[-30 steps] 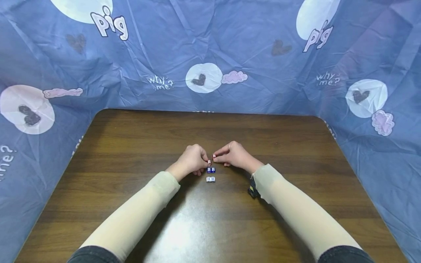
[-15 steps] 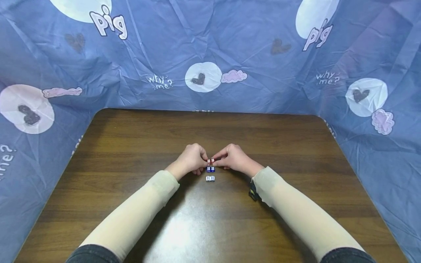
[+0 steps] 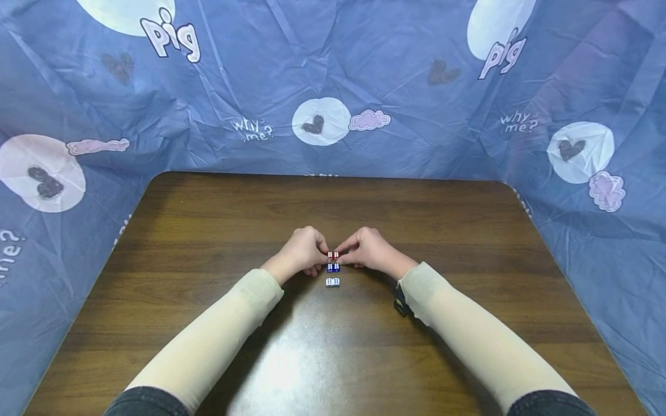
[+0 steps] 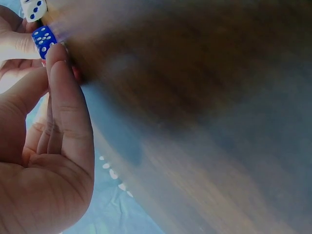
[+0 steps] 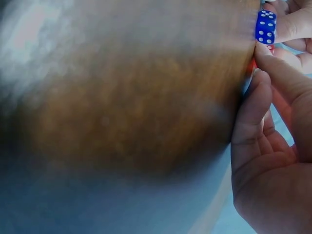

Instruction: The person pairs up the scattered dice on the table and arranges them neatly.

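Note:
Two red dice (image 3: 333, 255) sit side by side between the hands in the head view. The left hand (image 3: 304, 249) pinches the left one with thumb and fingertips; the right hand (image 3: 368, 249) pinches the right one. Just nearer lies a pair of blue dice (image 3: 333, 268), and nearer still a pair of white dice (image 3: 332, 282), so the pairs form a short column. Fingers cover most of the red dice in both wrist views. A blue die (image 4: 44, 42) and a white die (image 4: 34, 9) show in the left wrist view, another blue die (image 5: 265, 27) in the right.
Everything stands on a brown wood-grain table (image 3: 218, 208) with rounded far corners. A blue patterned cloth (image 3: 333, 52) hangs behind and along its sides. A dark strap device (image 3: 400, 300) is at the right wrist.
The right hand has brought its red die leftward and nearer, from behind and apart to beside the left red die. The left hand has stayed almost still; blue and white dice have not moved.

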`<state>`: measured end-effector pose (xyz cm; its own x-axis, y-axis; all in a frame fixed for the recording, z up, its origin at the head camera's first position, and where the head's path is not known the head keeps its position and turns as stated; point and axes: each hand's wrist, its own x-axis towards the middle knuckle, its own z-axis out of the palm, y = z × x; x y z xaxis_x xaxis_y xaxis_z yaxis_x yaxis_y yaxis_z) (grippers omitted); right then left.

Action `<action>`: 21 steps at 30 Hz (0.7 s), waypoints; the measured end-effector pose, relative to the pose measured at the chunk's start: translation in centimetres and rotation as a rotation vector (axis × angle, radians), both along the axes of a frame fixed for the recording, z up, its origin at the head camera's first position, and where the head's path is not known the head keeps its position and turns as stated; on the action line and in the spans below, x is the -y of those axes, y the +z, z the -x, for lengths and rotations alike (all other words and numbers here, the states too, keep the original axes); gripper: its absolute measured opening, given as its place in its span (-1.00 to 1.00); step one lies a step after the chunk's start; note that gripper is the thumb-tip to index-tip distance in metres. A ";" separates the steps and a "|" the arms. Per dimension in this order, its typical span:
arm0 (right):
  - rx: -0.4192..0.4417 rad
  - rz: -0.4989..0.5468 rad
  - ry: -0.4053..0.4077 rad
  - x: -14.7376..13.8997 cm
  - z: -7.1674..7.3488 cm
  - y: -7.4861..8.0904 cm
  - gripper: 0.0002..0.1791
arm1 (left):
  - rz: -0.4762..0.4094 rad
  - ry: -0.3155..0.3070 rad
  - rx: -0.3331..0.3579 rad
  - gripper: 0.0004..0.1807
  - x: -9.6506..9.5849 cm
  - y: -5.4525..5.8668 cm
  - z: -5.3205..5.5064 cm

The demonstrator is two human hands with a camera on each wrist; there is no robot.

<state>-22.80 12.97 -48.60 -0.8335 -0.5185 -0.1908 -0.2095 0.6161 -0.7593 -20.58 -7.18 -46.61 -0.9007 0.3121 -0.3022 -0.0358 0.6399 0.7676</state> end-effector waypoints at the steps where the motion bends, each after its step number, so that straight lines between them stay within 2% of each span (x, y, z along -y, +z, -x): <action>1: -0.001 0.000 0.003 0.0 0.0 0.0 -0.85 | 0.001 -0.001 0.002 -0.88 0.0 0.0 0.0; 15: 0.003 -0.006 0.006 0.1 -0.1 0.0 -0.83 | 0.017 -0.010 0.023 -0.97 0.3 0.2 -0.1; 21: 0.056 0.018 -0.007 -0.2 -0.2 0.1 -0.75 | -0.006 0.014 0.028 -0.93 0.7 0.1 -0.2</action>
<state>-22.57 13.20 -48.49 -0.8253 -0.5167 -0.2278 -0.1626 0.6037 -0.7804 -20.34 -7.92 -46.53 -0.8961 0.3013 -0.3258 -0.0664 0.6349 0.7697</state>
